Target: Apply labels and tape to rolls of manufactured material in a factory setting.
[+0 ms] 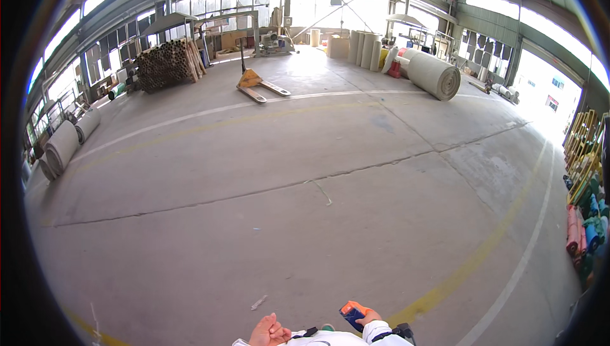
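Observation:
At the lower edge, my right hand (370, 317) is closed around a small boxy object, orange and dark blue (353, 311); its exact kind is too small to tell. To its left, my left hand (270, 331) is raised in front of my body with the fingers curled in, and nothing shows in it. White sleeves cover my forearms. Neither hand touches anything else that I can see. The concrete floor (286, 251) spreads out before me, with a small pale scrap (259, 302) lying just beyond my left hand.
A yellow pallet jack (251, 79) stands ahead, left of centre. Behind it on the left is a stack of cardboard tubes (166, 66). Large pale rolls (435, 74) lie far right; others (61, 147) lie at left. Coloured rolls (575, 228) line the right edge. A thin strip (323, 192) lies mid-floor.

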Available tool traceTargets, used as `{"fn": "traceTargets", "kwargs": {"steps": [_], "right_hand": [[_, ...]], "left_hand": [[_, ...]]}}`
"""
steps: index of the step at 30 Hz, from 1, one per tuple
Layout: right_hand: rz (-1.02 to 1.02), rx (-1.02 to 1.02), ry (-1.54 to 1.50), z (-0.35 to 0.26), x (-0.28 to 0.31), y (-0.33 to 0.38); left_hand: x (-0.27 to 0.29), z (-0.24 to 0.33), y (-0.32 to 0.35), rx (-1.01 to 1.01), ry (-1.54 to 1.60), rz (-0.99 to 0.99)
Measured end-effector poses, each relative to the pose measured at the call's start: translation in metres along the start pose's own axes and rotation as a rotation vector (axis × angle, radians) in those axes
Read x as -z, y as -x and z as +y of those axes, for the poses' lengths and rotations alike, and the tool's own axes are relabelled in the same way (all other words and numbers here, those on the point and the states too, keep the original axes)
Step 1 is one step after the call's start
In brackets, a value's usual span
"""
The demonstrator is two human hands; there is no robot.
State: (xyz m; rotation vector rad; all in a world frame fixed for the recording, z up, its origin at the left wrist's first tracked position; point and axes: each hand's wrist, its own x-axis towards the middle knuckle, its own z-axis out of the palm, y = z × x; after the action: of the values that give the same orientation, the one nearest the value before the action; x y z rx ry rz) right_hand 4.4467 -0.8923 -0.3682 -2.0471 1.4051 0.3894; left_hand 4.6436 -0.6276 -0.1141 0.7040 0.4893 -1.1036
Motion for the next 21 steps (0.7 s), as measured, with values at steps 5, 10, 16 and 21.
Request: {"fn": "traceTargets", "kwargs": {"steps": [5,10,16,21], "right_hand": [[0.044,0.219,0.077,-0.014,0.044,-0.024],[-0.051,0.429,0.258,-0.117,0.067,-0.022],[-0.226,0.943,0.199,-0.270,0.031,0.023],[-0.411,1.220,-0.039,-0.378,-0.066,0.079]], "left_hand": [[-0.010,-0.019,-0.012,-0.002,-0.107,-0.004],[0.020,-0.027,-0.027,0.101,0.082,-0.206],[0.039,-0.006,-0.052,-0.190,0.087,-0.207],[0.093,0.055,-0.013,-0.400,0.261,-0.096]]}}
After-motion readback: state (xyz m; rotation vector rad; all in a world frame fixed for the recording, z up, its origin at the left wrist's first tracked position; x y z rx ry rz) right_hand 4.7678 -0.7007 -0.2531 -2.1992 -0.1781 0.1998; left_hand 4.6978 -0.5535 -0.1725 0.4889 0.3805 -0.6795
